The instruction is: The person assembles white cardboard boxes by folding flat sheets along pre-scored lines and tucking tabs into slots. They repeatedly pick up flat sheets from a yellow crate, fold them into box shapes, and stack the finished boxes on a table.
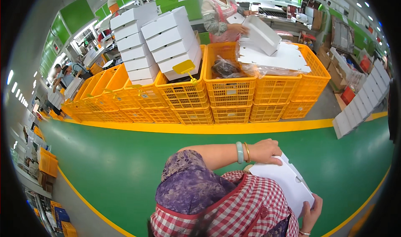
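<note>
A white cardboard box [282, 176] is held close against my body at the lower right, its edge with tabs and a notch turned outward. My left hand [266, 151], with a green bangle and a gold one above it on the wrist, is closed over the far corner of the box. Lower down, my right hand [312, 212] grips the near end with its thumb on the white face. The fingers behind the box are partly hidden. My checked red-and-white apron and purple sleeve cover part of the box.
Across the green floor [146, 153] stands a row of stacked yellow crates [231, 90]. White boxes [173, 40] are piled on them, beside flat white cardboard [271, 57]. A co-worker [221, 15] behind the crates handles an open white box [263, 34]. More white boxes [363, 99] lean at right.
</note>
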`<action>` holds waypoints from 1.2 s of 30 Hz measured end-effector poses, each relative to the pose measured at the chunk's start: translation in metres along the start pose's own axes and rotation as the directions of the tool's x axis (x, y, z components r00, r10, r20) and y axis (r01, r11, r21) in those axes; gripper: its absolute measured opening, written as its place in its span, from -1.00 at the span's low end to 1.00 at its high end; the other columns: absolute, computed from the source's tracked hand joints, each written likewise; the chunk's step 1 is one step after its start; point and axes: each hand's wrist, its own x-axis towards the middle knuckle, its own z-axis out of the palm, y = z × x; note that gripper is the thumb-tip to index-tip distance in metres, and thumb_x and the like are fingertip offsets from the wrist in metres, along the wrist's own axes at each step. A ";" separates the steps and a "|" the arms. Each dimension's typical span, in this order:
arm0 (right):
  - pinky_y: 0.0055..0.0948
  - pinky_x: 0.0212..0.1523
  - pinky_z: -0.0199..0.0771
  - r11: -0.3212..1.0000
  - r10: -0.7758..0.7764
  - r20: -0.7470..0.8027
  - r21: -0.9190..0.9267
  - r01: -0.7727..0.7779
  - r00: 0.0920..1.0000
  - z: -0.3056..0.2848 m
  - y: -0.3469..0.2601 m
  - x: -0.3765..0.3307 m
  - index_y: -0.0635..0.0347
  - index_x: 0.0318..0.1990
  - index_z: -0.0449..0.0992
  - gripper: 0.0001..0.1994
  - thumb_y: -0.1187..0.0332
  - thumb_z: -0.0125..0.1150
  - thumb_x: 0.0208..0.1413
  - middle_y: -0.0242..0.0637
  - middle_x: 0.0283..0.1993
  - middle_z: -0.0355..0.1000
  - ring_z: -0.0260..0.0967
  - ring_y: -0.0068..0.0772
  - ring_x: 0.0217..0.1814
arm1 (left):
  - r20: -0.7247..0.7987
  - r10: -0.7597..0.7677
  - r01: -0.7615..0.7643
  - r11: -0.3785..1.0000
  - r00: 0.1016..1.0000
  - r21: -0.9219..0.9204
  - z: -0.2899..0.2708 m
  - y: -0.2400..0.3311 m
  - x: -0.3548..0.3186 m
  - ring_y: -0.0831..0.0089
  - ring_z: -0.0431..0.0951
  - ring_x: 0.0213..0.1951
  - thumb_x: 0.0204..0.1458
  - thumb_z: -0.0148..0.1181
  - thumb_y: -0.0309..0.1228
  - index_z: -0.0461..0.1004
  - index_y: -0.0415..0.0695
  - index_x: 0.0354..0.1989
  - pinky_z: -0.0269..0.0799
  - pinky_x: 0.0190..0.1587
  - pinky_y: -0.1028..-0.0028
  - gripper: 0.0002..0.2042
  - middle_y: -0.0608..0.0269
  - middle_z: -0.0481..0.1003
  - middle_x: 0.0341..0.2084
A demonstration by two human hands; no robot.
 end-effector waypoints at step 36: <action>-0.29 -0.34 0.43 0.960 0.241 0.710 -0.275 -0.055 0.661 -0.056 -0.032 0.110 0.29 -0.10 0.42 -0.64 0.21 0.18 0.04 0.01 -0.37 0.49 0.45 -0.17 -0.39 | 0.767 -0.080 -0.092 0.979 0.637 0.179 -0.022 0.031 0.130 0.00 0.49 -0.16 -0.03 0.11 0.04 0.50 -0.29 -0.14 0.38 -0.06 0.21 -0.45 -0.14 0.51 -0.25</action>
